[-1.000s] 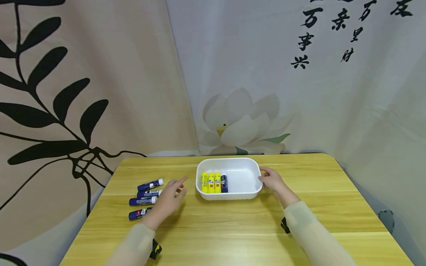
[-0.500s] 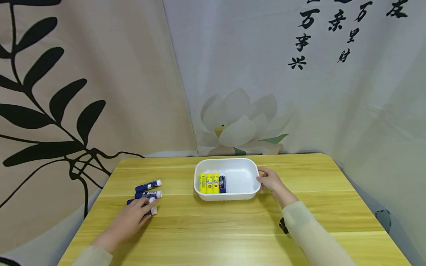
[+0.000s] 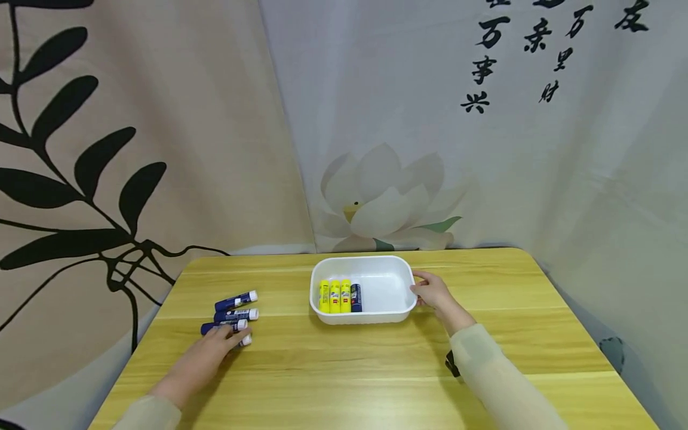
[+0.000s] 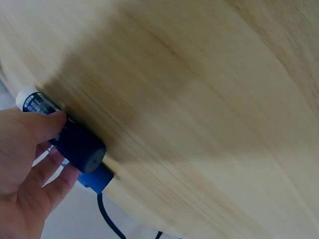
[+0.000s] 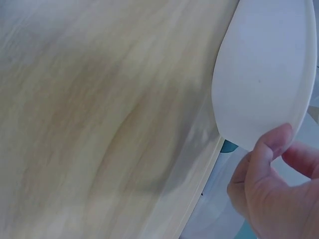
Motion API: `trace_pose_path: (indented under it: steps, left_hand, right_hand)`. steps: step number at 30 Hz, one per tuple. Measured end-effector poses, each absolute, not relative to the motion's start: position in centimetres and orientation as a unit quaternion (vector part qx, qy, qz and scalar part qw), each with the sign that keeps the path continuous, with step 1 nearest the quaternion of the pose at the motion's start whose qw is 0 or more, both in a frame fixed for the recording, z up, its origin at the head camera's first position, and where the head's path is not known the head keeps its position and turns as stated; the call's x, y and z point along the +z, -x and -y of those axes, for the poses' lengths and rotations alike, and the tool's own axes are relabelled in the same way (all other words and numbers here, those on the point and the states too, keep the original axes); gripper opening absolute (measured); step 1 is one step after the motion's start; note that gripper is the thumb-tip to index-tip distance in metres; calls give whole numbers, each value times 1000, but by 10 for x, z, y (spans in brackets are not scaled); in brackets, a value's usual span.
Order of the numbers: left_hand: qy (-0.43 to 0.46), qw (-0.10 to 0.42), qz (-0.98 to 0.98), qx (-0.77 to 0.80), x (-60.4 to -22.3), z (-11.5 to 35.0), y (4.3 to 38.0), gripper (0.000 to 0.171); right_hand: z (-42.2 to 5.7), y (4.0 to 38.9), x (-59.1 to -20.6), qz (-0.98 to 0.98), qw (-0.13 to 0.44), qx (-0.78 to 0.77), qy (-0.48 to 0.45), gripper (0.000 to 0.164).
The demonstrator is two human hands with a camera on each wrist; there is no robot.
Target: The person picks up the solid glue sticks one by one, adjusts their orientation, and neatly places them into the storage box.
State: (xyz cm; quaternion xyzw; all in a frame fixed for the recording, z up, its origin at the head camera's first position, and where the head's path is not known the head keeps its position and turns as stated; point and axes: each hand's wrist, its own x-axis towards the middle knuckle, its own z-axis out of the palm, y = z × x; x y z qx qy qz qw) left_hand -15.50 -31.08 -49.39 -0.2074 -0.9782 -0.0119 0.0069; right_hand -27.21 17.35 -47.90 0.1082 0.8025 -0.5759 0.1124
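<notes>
In the head view my left hand [image 3: 206, 355] is at the blue glue sticks on the table's left side. The left wrist view shows its thumb and fingers pinching a dark blue glue stick [image 4: 82, 147] with a white end; from above, mostly that end shows. Beyond the hand lie other blue glue sticks, an upper one [image 3: 236, 300], a middle one [image 3: 235, 315] and a partly covered one [image 3: 212, 327]. My right hand [image 3: 434, 297] pinches the right rim of a white tray [image 3: 362, 319]. Inside stand three yellow glue sticks [image 3: 335, 297] and one blue glue stick [image 3: 356, 297], side by side at the left.
The wooden table [image 3: 333, 382] carries the tray near its back edge. Behind it hangs a printed curtain [image 3: 242, 149] with leaves, a lotus and black characters. A dark cable [image 4: 107, 216] runs past the table edge in the left wrist view.
My left hand has moved from beside the tray leftward and down to the blue glue sticks, and now pinches the nearest one. The right hand has stayed on the tray rim.
</notes>
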Motion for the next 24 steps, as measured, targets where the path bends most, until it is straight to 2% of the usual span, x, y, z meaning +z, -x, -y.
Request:
trace_pose_path:
  steps: [7, 10, 13, 16, 24]
  left_hand:
    - [215, 56, 975, -22, -491, 308, 158, 77]
    - [206, 79, 973, -65, -486, 298, 162, 80]
    - [181, 87, 970, -137, -479, 283, 166, 76]
    - [142, 76, 961, -223, -475, 266, 172, 71]
    - [4, -5, 892, -451, -472, 230, 194, 65]
  right_hand:
    - [-170, 273, -478, -802, 113, -576, -111, 47]
    - [-171, 272, -478, -800, 115, -577, -117, 48]
    - [-173, 272, -477, -799, 118, -578, -119, 48]
    - [-173, 271, -476, -797, 120, -580, -117, 49]
    - [-173, 270, -476, -793, 122, -585, -118, 50]
